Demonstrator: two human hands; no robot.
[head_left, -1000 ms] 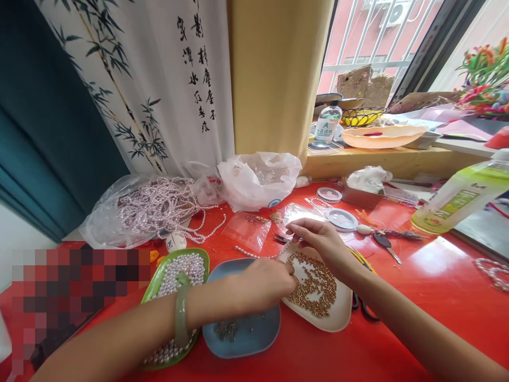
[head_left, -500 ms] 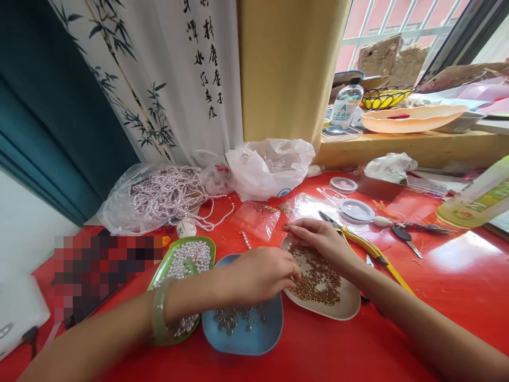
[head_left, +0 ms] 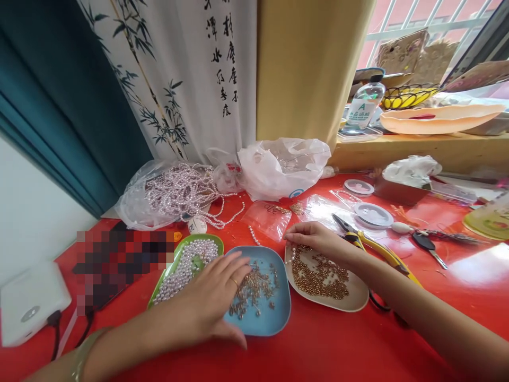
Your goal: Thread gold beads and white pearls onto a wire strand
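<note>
My left hand (head_left: pixel 217 297) is spread with its fingers apart, holding nothing. It hovers between the green tray (head_left: pixel 220 241) of pale pearl beads (head_left: pixel 185 265) and the blue tray (head_left: pixel 278 318). Small metal findings (head_left: pixel 258 284) lie in the blue tray, partly behind my fingers. Over the far left of the beige tray (head_left: pixel 360 302), my right hand (head_left: pixel 312 237) is closed in a pinch. A short string of beads (head_left: pixel 293 251) hangs from its fingertips; the pinched end is hidden. Gold-coloured beads (head_left: pixel 322 278) cover much of the beige tray.
Yellow-handled pliers (head_left: pixel 377 249) lie right of my right hand, near a key (head_left: pixel 429 248) and plastic spools (head_left: pixel 374 214). Behind the trays are a bag of pearl strands (head_left: pixel 178 193), a white plastic bag (head_left: pixel 284 167) and a small clear bag (head_left: pixel 266 217). A white box (head_left: pixel 34 302) stands left.
My left hand has moved left, from the beige tray's edge to between the green and blue trays, and its fingers have opened. My right hand stays pinched above the beige tray. The view has shifted.
</note>
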